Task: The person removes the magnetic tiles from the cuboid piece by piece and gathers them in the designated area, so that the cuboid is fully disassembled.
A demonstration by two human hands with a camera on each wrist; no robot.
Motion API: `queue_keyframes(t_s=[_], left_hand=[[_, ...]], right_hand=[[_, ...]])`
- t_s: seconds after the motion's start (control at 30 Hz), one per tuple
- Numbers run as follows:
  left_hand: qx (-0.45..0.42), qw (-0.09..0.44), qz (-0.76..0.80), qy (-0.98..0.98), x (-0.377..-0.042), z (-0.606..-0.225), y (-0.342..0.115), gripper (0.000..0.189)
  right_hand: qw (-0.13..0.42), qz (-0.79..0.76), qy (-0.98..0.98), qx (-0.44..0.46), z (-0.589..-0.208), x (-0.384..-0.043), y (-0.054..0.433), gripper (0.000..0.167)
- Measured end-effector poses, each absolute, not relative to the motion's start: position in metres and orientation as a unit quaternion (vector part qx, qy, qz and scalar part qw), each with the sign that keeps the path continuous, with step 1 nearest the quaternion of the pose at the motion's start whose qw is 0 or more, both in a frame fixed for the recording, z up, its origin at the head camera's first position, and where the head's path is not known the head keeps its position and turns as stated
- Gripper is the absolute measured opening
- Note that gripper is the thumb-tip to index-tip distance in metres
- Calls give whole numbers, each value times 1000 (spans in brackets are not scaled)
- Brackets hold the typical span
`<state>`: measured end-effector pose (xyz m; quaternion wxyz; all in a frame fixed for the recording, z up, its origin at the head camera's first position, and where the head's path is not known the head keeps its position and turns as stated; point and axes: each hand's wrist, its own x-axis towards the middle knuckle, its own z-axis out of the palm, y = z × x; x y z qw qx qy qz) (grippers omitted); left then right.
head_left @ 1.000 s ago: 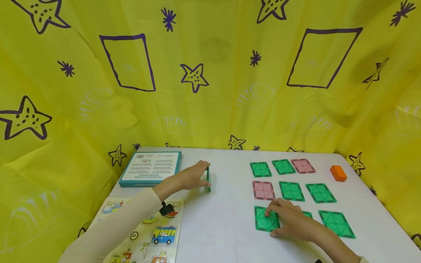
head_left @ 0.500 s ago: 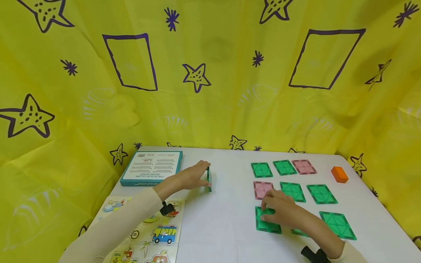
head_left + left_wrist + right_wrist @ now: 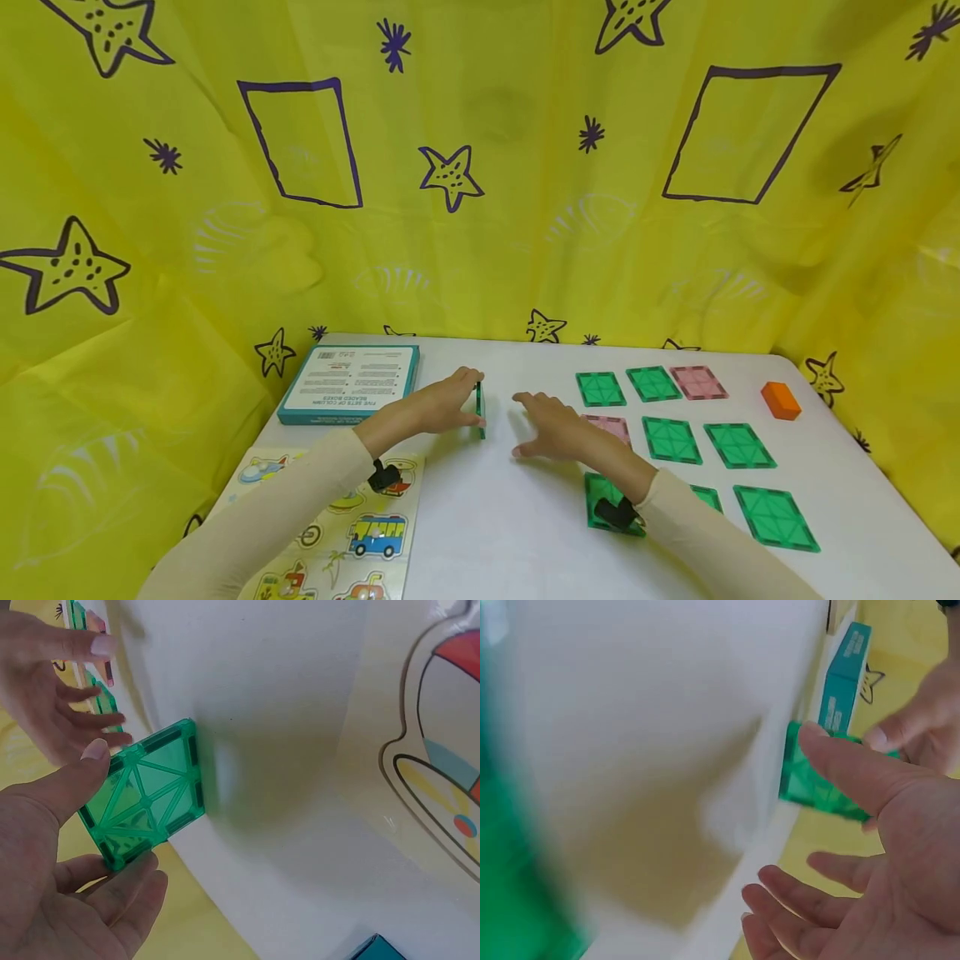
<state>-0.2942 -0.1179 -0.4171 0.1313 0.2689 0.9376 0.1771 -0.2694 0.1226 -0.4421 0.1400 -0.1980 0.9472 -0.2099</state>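
Note:
My left hand (image 3: 450, 404) pinches a clear green square magnetic tile (image 3: 146, 799) by two opposite edges, thumb on one and fingers on the other. The tile stands on edge over the left-middle of the table. Facing it from the right, my right hand (image 3: 555, 429) holds nothing, its thumb and fingers spread apart. A short gap separates its fingertips from the held tile in the head view. Beneath the right wrist lies another green tile (image 3: 597, 485), partly covered by the wrist camera. The right forearm and hand also overlap a pink tile (image 3: 609, 427).
Several green tiles (image 3: 671, 439) and a pink tile (image 3: 698, 382) lie flat in rows on the right. An orange block (image 3: 781, 401) sits beyond them. At the left are a teal-edged box (image 3: 349, 379) and a vehicle puzzle board (image 3: 396, 575). A yellow curtain (image 3: 480, 250) hangs behind.
My right hand has left the front-left green tile on the right side and moved left and away across the table toward the held tile. My left hand keeps its grip in place.

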Motion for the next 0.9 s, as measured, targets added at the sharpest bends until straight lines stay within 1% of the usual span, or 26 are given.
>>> queue_keyframes(t_s=[0.07,0.17,0.3,0.57,0.7,0.9], left_hand=[[274,129,174,937,-294,-417,-118,79],[286,125,167,935,-295,-417,-119,79],[300,118,171,931,-296,-417,-121,78],[304,120,179,928,-295,-415,-126,75],[303,121,179,928,-294,-414,-128,75],[302,122,181,928,-294,-416,-131,76]], right_hand=[[153,-210,945,-201,-443,-277,108,97],[168,-216,938,-212,-444,-286,93,105],[176,-234,929,-227,-446,-293,80,107],[147,-291,911,-254,-447,-297,71,88],[145,-298,907,-262,-447,-299,71,83],[159,-303,902,-265,-447,-300,71,81]])
